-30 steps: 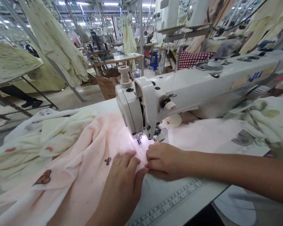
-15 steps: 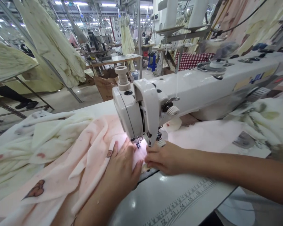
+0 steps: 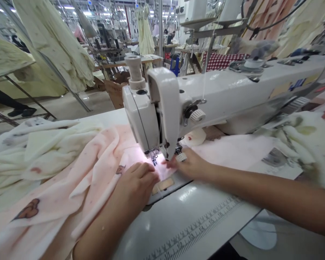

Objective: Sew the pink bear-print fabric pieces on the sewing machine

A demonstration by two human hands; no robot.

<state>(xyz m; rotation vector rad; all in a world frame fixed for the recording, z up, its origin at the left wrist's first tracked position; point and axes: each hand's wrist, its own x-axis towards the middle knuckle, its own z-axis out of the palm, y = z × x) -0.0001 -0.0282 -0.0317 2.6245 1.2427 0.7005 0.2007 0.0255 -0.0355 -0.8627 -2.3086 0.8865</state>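
Note:
Pale pink fabric (image 3: 92, 159) with brown heart prints spreads over the left of the sewing machine bed and runs under the lit presser foot (image 3: 154, 160). My left hand (image 3: 137, 184) is closed on the fabric just left of the foot, its fingers bent and pressed together. To the right of the needle area, my right hand (image 3: 191, 164) has its fingertips closed on the fabric edge; the thread tension knob and machine head hide part of that hand. The white sewing machine (image 3: 162, 108) stands over both hands. In front of them shows the bare metal needle plate (image 3: 164, 185).
Cream fabric (image 3: 51, 144) is heaped at the left, and more printed cloth (image 3: 308, 137) lies at the right. A printed ruler scale (image 3: 195, 234) runs along the table front. Behind are a brown carton (image 3: 115, 92), hanging garments (image 3: 54, 47) and a person's legs (image 3: 13, 104).
My right hand has moved forward and partly behind the machine head. My left fingers have drawn together and bent, and the needle plate in front is uncovered. The view has shifted slightly.

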